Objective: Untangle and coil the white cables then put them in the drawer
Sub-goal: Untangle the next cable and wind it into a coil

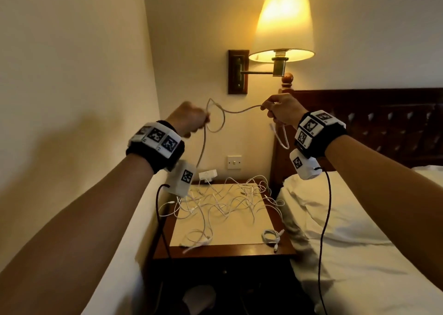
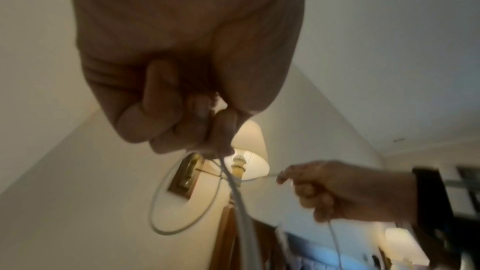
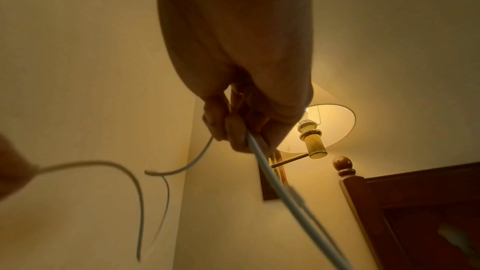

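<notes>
A white cable [image 1: 236,110] stretches in the air between both raised hands. My left hand [image 1: 189,119] grips it with curled fingers, a loop [image 2: 166,213] hanging by the fist and a strand dropping toward the nightstand. My right hand [image 1: 281,112] pinches the cable's other part, and a short loop with a plug end [image 1: 280,137] dangles below it. In the right wrist view the cable [image 3: 270,174] runs out from between my fingers. A tangle of white cables [image 1: 227,199] lies on the nightstand [image 1: 285,250]. One coiled cable [image 1: 272,236] rests at its front right.
A lit wall lamp [image 1: 282,26] hangs just above and behind my hands. A bed with white bedding [image 1: 347,230] and a dark headboard [image 1: 371,122] is at the right. A wall [image 1: 72,74] is close on the left. A white charger [image 1: 208,175] sits at the nightstand's back.
</notes>
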